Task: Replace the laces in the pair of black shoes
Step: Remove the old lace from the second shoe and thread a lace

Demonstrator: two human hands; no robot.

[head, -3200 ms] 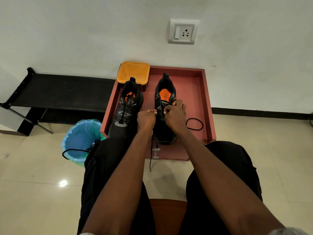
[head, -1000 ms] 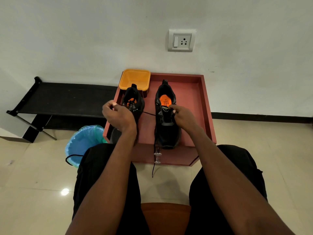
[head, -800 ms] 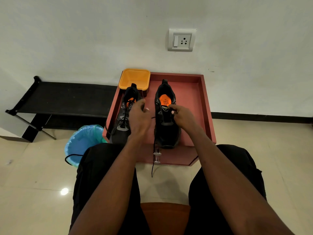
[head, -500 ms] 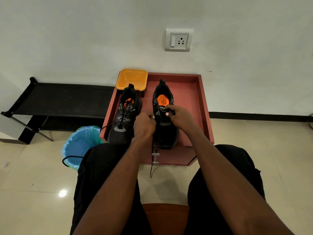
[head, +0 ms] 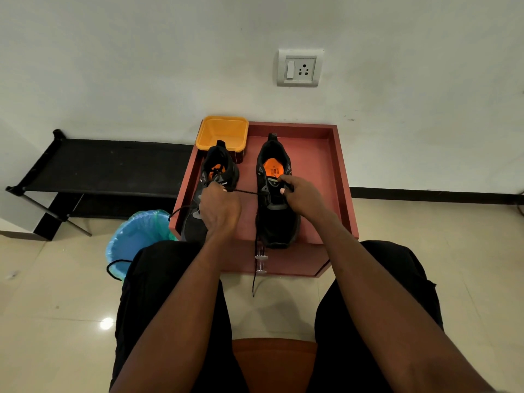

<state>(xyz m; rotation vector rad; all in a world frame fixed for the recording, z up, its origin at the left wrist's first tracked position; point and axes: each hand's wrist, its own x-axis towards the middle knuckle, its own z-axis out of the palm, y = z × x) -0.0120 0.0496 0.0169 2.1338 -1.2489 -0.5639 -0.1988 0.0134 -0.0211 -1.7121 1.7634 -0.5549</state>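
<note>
Left hand pinches the lace, drawn taut leftward from the right shoe, whose tongue the right hand fingers grip.

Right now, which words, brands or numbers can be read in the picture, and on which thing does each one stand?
"AIR": orange insole of the right shoe; the smaller lines under it are too blurred to read.
"OLYMP", partly hidden: tongue label of the left shoe; uncertain.
Wall socket: no text.
</note>
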